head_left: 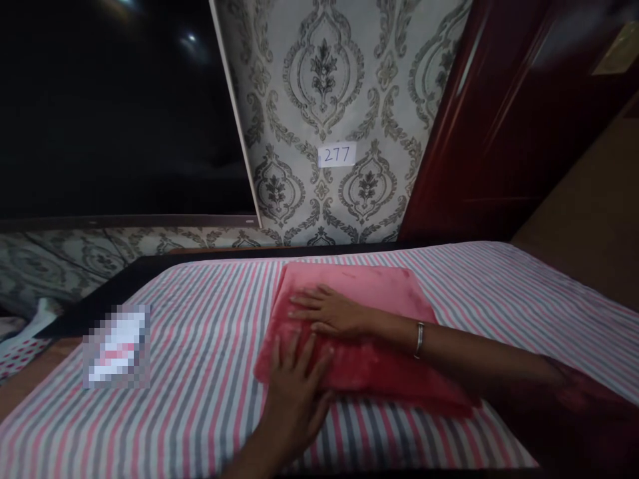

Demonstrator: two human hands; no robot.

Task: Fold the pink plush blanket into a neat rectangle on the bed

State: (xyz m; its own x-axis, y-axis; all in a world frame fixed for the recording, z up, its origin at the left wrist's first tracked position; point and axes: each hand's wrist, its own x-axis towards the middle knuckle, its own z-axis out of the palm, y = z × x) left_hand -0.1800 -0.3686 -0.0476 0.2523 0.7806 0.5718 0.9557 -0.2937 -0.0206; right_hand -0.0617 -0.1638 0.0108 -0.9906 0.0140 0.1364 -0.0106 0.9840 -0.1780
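A: Largest item first.
B: A pink, grey and white striped sheet (200, 332), spread under everything being handled.
A: Behind it?
B: A dark-screened television (110, 113) at the left of the view, damask-patterned wallpaper (323, 73) in the middle, a glossy dark red panel (474, 133) to the right.
A: Position of the folded red plush cloth (364, 366)?
B: Flat on the sheet, near the middle.
A: State of the hands?
B: The right hand (334, 313) lies palm down on the cloth's upper face, fingers slightly parted. The left hand (294, 392) is at the near left edge, fingers spread over the fabric, somewhat blurred.
A: Legible writing?
B: A pixelated patch (117, 349) at the left shows pale and reddish blocks, unreadable. The white paper slip (337, 154) on the wallpaper reads "277", handwritten.
A: Smallest items?
B: A silver-coloured bangle (419, 339) on the right wrist; then a bezel mark (249, 221) on the television, too small to read.
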